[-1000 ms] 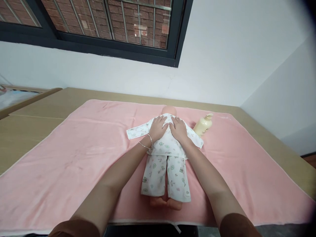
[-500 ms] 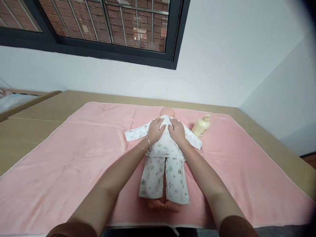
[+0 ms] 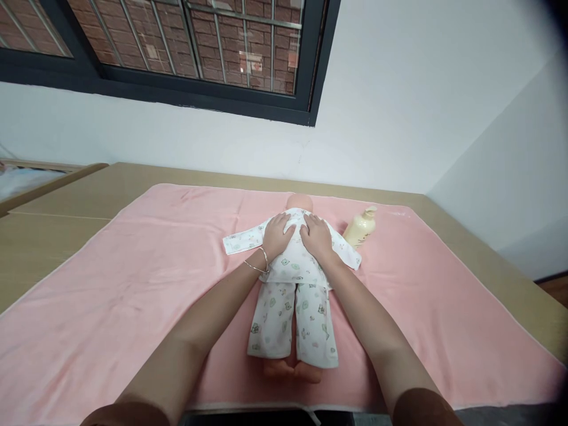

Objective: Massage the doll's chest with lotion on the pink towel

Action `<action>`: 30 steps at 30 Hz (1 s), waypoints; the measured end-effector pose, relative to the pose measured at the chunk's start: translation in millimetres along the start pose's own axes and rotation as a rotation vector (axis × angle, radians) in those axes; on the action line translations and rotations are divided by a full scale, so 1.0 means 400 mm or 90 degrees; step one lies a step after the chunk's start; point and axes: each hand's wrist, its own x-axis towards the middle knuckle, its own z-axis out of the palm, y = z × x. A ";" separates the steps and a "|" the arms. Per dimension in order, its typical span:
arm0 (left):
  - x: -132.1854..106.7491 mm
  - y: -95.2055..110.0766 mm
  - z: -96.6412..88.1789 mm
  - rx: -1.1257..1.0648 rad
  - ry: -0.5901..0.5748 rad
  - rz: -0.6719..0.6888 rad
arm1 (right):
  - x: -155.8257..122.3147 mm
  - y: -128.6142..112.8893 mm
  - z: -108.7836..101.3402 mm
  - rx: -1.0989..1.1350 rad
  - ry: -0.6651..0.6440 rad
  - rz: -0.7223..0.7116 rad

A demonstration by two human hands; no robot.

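A baby doll in a white printed top and trousers lies on a pink blanket, its head away from me and its feet toward me. It appears to lie face down, with both sleeves spread out. My left hand rests flat on the left side of its upper back, a thin bangle at the wrist. On the right side of the upper back lies my right hand, also flat. Both hands have their fingers extended and thumbs toward the middle. Neither grips anything.
A pale yellow pump bottle is on the blanket beside the doll's right-hand sleeve. Under the blanket is a tan table surface. Behind stands a white wall with a dark-framed, barred window.
Both hands stay flat on the doll's back, with hardly any movement. The whole view has shifted very slightly.
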 end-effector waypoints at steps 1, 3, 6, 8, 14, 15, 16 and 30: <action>0.002 -0.003 0.000 -0.003 -0.008 0.015 | 0.004 0.006 0.002 0.008 -0.011 -0.013; 0.002 -0.003 -0.004 -0.003 -0.005 0.057 | 0.005 0.012 0.005 0.021 -0.014 -0.025; -0.004 0.009 -0.012 0.012 0.030 0.088 | -0.006 0.006 0.001 0.022 0.025 -0.008; -0.007 0.016 -0.015 0.022 0.044 0.076 | -0.016 -0.004 -0.005 0.014 0.044 0.029; 0.003 0.002 -0.005 0.022 -0.017 0.012 | -0.003 0.004 0.002 0.030 0.020 0.015; 0.006 -0.001 -0.004 0.032 -0.031 0.014 | 0.003 0.010 0.006 0.034 0.009 -0.003; 0.008 -0.003 -0.006 0.044 -0.043 0.023 | 0.008 0.016 0.011 0.039 0.000 -0.018; -0.008 0.091 -0.052 0.121 -0.051 -0.113 | -0.020 -0.005 0.011 0.044 0.108 0.058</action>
